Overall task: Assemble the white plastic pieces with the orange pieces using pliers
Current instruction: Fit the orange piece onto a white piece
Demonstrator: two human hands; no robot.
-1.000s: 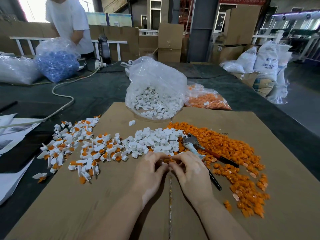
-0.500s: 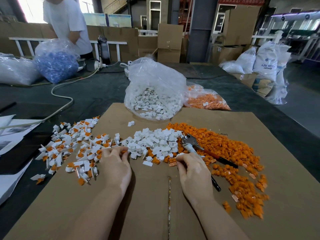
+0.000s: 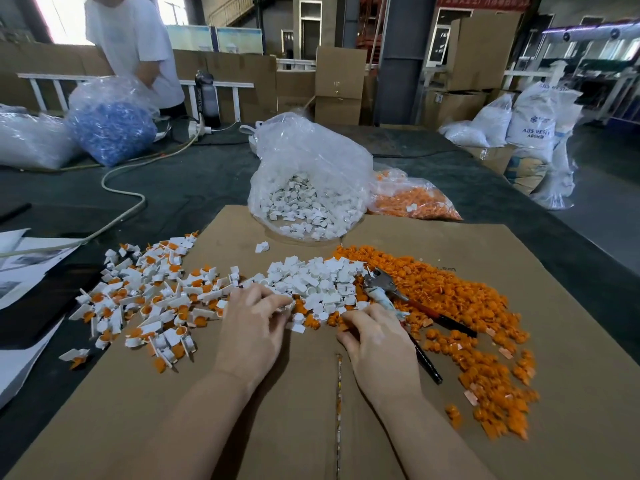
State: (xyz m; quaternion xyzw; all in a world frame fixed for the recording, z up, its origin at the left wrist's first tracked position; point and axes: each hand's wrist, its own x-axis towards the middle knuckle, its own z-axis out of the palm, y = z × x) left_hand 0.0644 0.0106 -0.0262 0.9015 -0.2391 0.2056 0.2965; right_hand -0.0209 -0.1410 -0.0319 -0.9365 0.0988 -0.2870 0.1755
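Loose white pieces (image 3: 318, 282) lie heaped mid-cardboard, with a wide spread of orange pieces (image 3: 453, 299) to their right. To the left lie several assembled white-and-orange parts (image 3: 145, 299). My left hand (image 3: 252, 330) reaches into the near-left edge of the white heap, its fingertips pinching a white piece. My right hand (image 3: 374, 344) rests knuckles-up where the white and orange heaps meet, its curled fingers pinching an orange piece. The pliers (image 3: 381, 287) lie untouched just beyond my right hand, their dark handles running toward the lower right.
A cardboard sheet (image 3: 263, 427) covers the dark table. Behind the piles stand a clear bag of white pieces (image 3: 308, 202) and a bag of orange pieces (image 3: 412, 199). A bag of blue parts (image 3: 110, 129), a cable (image 3: 121, 192) and papers (image 3: 20, 265) lie left. A person (image 3: 138, 46) stands far left.
My left hand left my right hand, went to the assembled pile on the left, then came back right to the white heap. My right hand stayed at the orange pieces.
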